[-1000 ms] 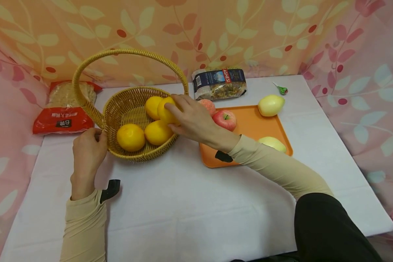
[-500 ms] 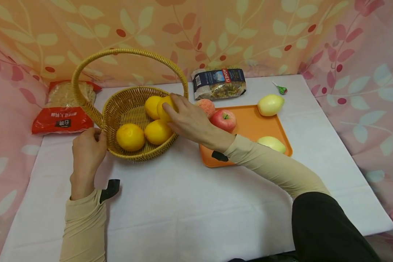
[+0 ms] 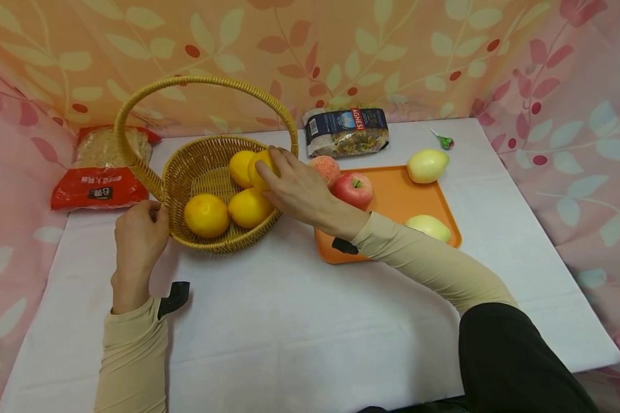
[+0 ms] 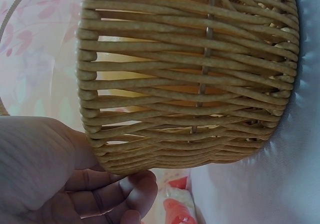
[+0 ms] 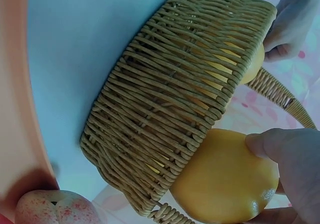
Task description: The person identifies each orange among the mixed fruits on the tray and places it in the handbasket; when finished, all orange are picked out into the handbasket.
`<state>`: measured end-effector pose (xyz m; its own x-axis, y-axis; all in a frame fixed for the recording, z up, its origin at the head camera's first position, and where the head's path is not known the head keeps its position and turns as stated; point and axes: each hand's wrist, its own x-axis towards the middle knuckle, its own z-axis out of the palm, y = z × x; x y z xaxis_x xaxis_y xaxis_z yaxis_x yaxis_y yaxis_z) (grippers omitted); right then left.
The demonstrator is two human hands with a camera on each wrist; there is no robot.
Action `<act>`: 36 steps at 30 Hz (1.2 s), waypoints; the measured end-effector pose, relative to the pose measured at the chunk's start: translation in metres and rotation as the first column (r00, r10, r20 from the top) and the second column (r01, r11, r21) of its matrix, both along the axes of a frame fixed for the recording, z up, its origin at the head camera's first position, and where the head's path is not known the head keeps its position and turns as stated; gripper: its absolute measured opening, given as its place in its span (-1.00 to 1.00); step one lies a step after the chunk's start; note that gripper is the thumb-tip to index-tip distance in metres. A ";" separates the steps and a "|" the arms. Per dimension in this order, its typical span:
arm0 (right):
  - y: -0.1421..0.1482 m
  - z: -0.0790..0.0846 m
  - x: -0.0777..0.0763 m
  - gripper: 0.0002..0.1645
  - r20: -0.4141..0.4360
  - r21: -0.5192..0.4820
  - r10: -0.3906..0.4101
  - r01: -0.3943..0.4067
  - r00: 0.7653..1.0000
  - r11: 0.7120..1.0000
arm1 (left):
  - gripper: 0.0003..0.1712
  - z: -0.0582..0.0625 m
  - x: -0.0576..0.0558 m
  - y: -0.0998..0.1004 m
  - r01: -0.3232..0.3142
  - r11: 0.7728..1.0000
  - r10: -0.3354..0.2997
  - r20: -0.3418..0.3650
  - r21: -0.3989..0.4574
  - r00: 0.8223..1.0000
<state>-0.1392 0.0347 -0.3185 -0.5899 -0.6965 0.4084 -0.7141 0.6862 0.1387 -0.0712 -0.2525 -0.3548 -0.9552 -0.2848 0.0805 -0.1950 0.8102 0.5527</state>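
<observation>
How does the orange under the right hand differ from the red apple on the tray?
The orange is plain yellow-orange; the red apple is red with a paler patch around its stem. The orange lies in the wicker basket against other oranges, while the apple sits on the orange tray. The right hand grips the orange; nothing touches the apple. Both are round fruits of similar size.

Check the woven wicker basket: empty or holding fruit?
Holding fruit. The woven wicker basket contains four yellow-orange citrus fruits; the right hand grips the yellow-orange fruit at its right rim, and the left hand holds its left side.
</observation>
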 end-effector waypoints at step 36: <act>-0.011 -0.009 -0.007 -0.72 -0.073 0.098 -0.018 0.025 0.997 0.995 | -0.55 0.001 0.001 0.001 -0.001 1.000 0.000 -0.034 -0.011 0.999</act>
